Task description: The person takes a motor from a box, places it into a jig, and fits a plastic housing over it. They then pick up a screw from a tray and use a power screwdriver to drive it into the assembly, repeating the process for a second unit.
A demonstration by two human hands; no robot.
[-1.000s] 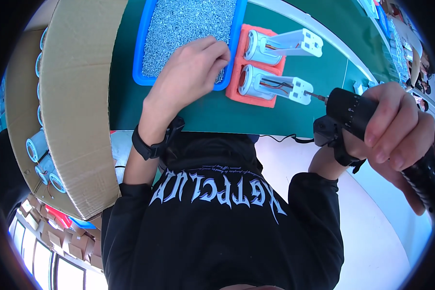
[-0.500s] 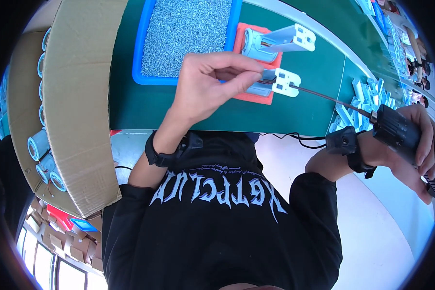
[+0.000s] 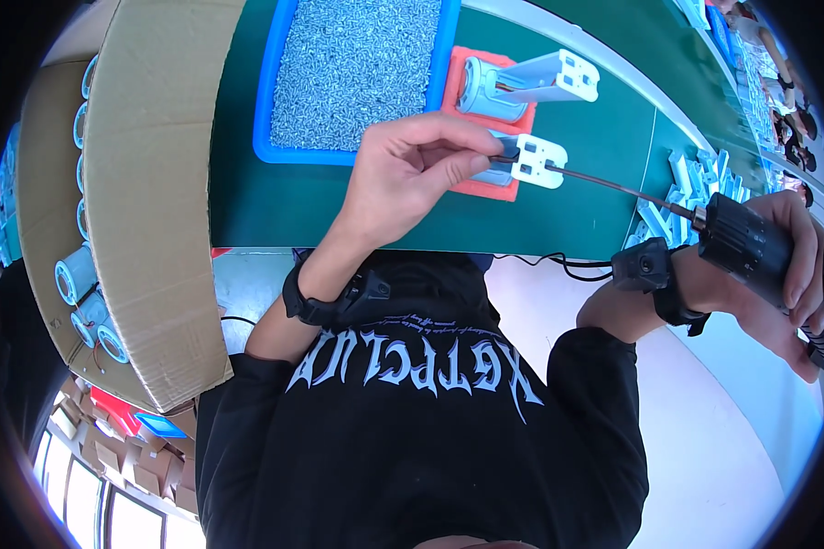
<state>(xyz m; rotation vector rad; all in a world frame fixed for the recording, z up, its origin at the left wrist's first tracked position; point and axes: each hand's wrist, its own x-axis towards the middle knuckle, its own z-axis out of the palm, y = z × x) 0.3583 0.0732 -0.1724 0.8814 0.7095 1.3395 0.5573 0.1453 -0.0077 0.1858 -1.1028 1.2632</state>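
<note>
My right hand (image 3: 801, 274) is wrapped round a black electric screwdriver (image 3: 746, 240) at the right. Its long thin bit (image 3: 613, 188) reaches left into a slot of the white end plate (image 3: 542, 163) on the nearer pale-blue housing. That housing rests on an orange-red block (image 3: 493, 190), mostly behind my fingers. My left hand (image 3: 417, 174) is closed in a pinch at the housing, thumb and forefinger against the dark gap beside the plate. What the fingertips hold is too small to make out. Just beyond stands a second pale-blue housing (image 3: 478, 87) with a similar white plate (image 3: 579, 77).
A blue tray (image 3: 264, 110) full of small metal screws is at the back left of the green table (image 3: 284, 206). Left of it stands a cardboard box (image 3: 160, 210) with several pale-blue cylinders (image 3: 75, 274). White-blue parts (image 3: 691, 188) are heaped at the right. Other people are at the far right.
My left hand has shifted slightly right and nearer to me, its pinch still closed at the housing. The screwdriver has moved slightly left, its bit still at the white plate.
</note>
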